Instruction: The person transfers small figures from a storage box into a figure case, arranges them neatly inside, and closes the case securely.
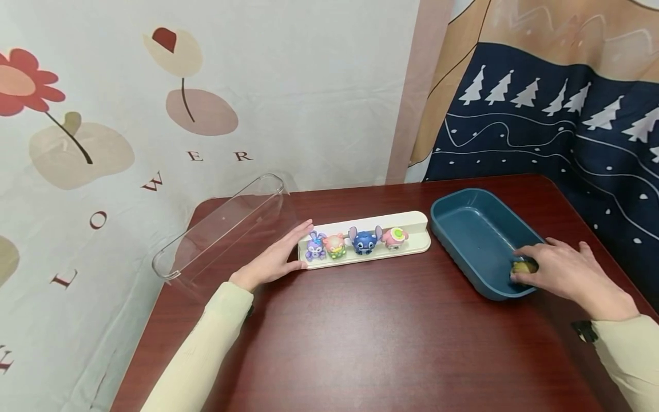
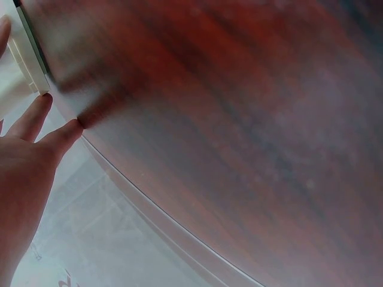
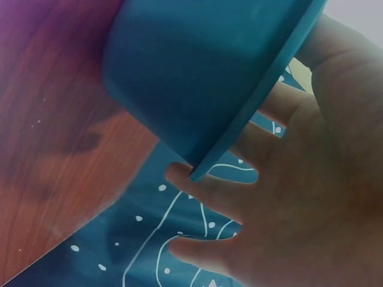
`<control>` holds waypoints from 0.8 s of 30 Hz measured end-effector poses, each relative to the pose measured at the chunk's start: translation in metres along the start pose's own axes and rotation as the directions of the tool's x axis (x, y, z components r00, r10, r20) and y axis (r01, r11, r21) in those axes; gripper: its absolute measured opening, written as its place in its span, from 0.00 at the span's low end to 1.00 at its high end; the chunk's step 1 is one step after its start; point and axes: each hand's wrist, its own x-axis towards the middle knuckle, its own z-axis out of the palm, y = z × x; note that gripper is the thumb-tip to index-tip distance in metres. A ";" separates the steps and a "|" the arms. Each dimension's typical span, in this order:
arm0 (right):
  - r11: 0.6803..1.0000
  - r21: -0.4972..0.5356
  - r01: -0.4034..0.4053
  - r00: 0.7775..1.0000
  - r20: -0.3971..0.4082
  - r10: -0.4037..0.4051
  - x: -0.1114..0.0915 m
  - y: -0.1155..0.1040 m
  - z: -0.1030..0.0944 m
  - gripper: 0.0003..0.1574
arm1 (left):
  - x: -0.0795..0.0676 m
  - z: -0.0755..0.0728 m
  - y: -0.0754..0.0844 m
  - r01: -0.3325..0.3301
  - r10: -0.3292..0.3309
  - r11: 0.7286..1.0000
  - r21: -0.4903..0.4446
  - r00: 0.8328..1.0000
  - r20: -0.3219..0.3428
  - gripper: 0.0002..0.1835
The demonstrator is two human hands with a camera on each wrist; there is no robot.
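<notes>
My left hand (image 1: 273, 257) touches the left end of a cream two-step display stand (image 1: 419, 233), its fingers fairly straight. Along the stand's lower step stand a purple rabbit-like figurine (image 1: 316, 246), a pink and green figurine (image 1: 336, 246), a blue big-eared figurine (image 1: 365, 241) and a pink figurine with a white and green top (image 1: 395, 237). At the right, my right hand (image 1: 568, 272) reaches over the rim of a blue plastic basin (image 1: 468, 220). Between thumb and fingers it pinches a small yellow-green object (image 1: 522, 267), mostly hidden by the hand.
A clear plastic cover (image 1: 221, 229) lies slanted at the table's back left, behind my left forearm. The brown wooden table (image 1: 370, 332) ends at a printed cloth (image 1: 309, 97) behind and a dark blue tree-patterned cloth (image 1: 520, 126) at the right.
</notes>
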 end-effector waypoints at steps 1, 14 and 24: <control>1.000 -0.004 -0.001 1.000 0.003 0.001 0.000 0.000 -0.001 0.41 | 0.000 0.000 0.000 -0.001 0.001 1.000 0.000 1.000 -0.001 0.50; 0.999 0.044 0.013 0.997 -0.071 -0.010 -0.006 0.000 -0.001 0.25 | 0.000 0.001 -0.002 0.012 -0.012 1.000 -0.002 1.000 0.006 0.49; 0.995 0.097 -0.020 0.971 -0.237 0.043 -0.015 -0.005 -0.002 0.33 | 0.000 0.000 -0.001 0.009 -0.009 1.000 -0.009 1.000 0.004 0.48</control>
